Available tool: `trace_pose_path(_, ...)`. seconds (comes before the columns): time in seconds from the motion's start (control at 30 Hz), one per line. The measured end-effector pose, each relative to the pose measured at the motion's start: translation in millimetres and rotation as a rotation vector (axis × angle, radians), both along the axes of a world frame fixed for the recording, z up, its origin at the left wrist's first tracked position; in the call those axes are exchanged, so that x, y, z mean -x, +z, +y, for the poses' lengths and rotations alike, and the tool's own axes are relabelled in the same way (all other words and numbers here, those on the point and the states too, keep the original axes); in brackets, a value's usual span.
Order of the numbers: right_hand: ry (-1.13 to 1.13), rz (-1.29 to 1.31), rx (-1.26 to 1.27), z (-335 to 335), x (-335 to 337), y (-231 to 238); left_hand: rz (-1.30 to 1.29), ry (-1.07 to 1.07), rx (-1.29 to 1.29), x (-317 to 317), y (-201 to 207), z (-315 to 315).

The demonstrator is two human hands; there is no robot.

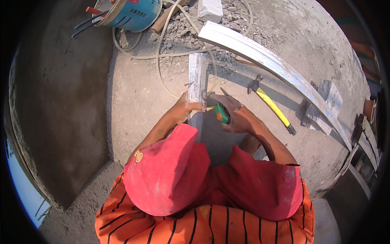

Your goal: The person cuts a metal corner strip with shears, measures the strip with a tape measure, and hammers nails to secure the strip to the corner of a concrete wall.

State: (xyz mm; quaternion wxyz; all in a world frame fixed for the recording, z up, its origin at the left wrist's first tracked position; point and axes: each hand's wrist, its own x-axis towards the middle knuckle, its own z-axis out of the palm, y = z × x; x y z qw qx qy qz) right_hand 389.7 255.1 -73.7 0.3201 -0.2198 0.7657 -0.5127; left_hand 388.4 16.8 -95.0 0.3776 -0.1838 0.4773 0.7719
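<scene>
My left hand (186,109) is closed round the near part of a narrow whitish board (198,77), its thumb lying across the face. A nail (188,84) sticks out from the board's left side. Just to the right, my right hand (240,116) grips a green and orange tape measure (221,114). A short bit of yellow tape (211,106) shows between the case and the board. A thin pointed stick (224,91), perhaps a pencil, juts up past my right fingers; how it is held is hidden.
A claw hammer (273,105) with a yellow handle lies right of my hands. Beyond it stretches a long white board (260,55), beside grey blocks (325,101). A pale hose (158,57) loops over rubble (183,34) near a blue bucket (140,16). A wall (73,81) stands left.
</scene>
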Motion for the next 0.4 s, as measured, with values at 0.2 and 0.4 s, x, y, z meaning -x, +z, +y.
trace_pose_path(0.2, 0.070, 0.051, -0.394, 74, -25, -47, -0.127, 0.186, -0.156, 24, 6, -47)
trace_pose_path(0.4, 0.056, -0.056, -0.258, 90, -32, -53, -0.047, 0.292, -0.205, 8, -13, -25)
